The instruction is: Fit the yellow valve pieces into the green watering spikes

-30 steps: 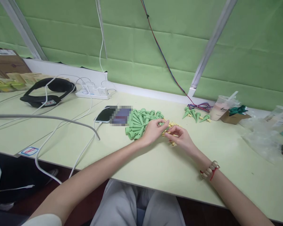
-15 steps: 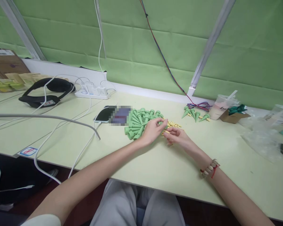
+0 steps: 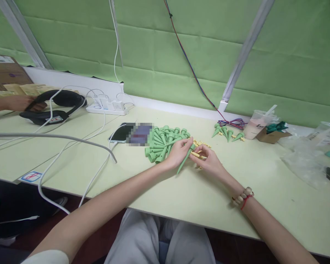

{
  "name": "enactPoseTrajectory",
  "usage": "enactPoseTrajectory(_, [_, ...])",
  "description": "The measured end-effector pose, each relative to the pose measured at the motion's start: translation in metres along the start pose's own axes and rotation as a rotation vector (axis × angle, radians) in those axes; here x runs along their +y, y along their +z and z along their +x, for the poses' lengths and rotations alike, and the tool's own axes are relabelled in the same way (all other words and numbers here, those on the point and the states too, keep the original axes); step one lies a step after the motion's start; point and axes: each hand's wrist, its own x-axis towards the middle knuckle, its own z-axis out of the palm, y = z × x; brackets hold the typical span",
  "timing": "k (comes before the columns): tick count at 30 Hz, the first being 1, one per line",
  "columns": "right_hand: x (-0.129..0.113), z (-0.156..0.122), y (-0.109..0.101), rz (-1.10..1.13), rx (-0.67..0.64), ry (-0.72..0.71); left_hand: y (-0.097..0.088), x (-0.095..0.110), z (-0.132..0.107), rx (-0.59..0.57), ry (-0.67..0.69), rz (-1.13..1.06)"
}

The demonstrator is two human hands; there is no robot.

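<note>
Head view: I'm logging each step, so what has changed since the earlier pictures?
A green spike now shows in the left hand, tip pointing down and left; the right hand still holds a yellow peg. Another person's hand has come in at left, by the black headset. The green pile stayed put.

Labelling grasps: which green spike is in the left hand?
The one green spike slanting between the left hand and the right hand, its pointed end sticking out. The others lie in the heap or the small group near the cup.
</note>
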Motion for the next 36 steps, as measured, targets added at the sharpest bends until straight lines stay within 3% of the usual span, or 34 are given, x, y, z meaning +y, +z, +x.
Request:
enactPoseTrajectory(4, [-0.004, 0.002, -0.004, 0.135, -0.135, 0.238, -0.002, 0.0, 0.002, 0.037, 0.022, 0.017])
enactPoseTrajectory(13, [-0.012, 0.003, -0.005, 0.313, -0.19, 0.427, -0.003, 0.007, -0.001, -0.031, 0.131, 0.002])
enactPoseTrajectory(19, [-0.011, 0.002, -0.006, 0.25, -0.107, 0.282, -0.003, 0.005, 0.0, -0.011, 0.119, 0.049])
enactPoseTrajectory(25, [-0.009, -0.002, -0.004, -0.083, 0.187, -0.158, -0.004, -0.003, 0.006, 0.066, -0.019, -0.027])
enactPoseTrajectory(27, [-0.007, -0.001, -0.008, -0.133, 0.261, -0.232, -0.006, -0.004, 0.008, 0.099, -0.06, -0.05])
enactPoseTrajectory(33, [-0.001, 0.007, -0.022, -0.217, 0.345, -0.141, -0.016, -0.002, 0.011, 0.281, 0.077, 0.262])
enactPoseTrajectory(36, [0.001, 0.008, -0.022, -0.375, 0.309, -0.059, -0.019, -0.002, 0.01, 0.282, 0.031, 0.436])
